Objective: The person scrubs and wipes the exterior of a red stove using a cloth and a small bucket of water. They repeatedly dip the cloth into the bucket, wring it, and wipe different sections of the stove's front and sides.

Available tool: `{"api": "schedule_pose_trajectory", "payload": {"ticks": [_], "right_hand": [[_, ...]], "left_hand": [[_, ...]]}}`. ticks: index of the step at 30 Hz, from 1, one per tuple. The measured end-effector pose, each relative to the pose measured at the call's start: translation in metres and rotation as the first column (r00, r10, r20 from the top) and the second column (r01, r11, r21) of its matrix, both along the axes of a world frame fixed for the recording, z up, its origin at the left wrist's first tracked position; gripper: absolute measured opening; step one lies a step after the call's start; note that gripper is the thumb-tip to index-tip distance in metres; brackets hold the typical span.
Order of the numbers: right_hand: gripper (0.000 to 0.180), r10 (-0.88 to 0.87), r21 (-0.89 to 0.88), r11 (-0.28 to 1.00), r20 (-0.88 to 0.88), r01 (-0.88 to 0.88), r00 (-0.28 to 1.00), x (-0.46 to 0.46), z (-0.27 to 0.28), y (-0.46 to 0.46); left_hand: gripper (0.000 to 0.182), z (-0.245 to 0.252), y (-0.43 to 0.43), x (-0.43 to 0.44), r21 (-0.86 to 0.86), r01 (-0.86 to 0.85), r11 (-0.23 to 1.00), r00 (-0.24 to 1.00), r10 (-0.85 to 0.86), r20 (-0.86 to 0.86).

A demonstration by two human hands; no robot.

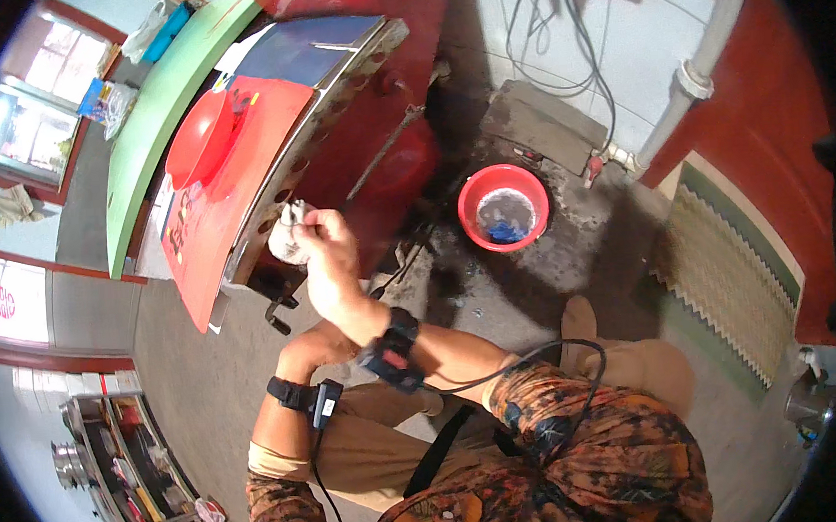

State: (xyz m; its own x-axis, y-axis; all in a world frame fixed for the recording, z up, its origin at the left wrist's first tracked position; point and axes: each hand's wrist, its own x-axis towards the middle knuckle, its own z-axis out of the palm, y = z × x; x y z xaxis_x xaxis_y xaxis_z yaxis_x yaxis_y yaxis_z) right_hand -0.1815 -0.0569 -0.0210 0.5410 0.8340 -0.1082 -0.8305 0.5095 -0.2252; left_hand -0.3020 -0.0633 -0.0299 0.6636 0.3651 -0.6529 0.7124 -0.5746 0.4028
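My right hand point(327, 248) grips a crumpled whitish cloth point(287, 240). The cloth is against the worn front edge point(258, 231) of a red cabinet-like unit point(376, 170), where a row of round holes runs. My left hand point(319, 344) is bent at the wrist beside my right forearm. Its fingers are hidden behind that forearm, so I cannot tell what they hold. A dark crank-shaped handle point(278, 316) sticks out below the unit's near corner. On top, a red plastic bowl point(201, 146) stands on a red sheet point(266, 119).
A red bucket point(504, 209) of foamy water with something blue inside stands on the wet floor. Behind it are a stone-like block point(549, 120), hanging cables point(584, 43) and a pipe point(687, 86). A mat point(727, 271) lies right; shelves point(140, 464) stand left.
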Motion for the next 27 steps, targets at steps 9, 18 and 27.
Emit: {"api": "schedule_pose_trajectory", "payload": {"ticks": [9, 18, 27], "right_hand": [[0.025, -0.375, -0.102, 0.917, 0.103, 0.385, 0.921, 0.155, -0.093, 0.002], [0.038, -0.467, -0.137, 0.757, 0.571, 0.639, 0.675, 0.108, -0.126, 0.082], [0.028, -0.190, -0.063, 0.865, 0.876, 0.497, 0.443, 0.039, -0.127, 0.017]], "left_hand": [[0.056, 0.010, -0.010, 0.015, -0.010, 0.116, 0.993, 0.992, -0.116, -0.039], [0.055, 0.017, -0.009, 0.017, 0.019, 0.106, 0.994, 0.994, -0.106, -0.006], [0.053, 0.023, -0.012, 0.029, 0.010, 0.152, 0.988, 0.988, -0.151, -0.035]]}}
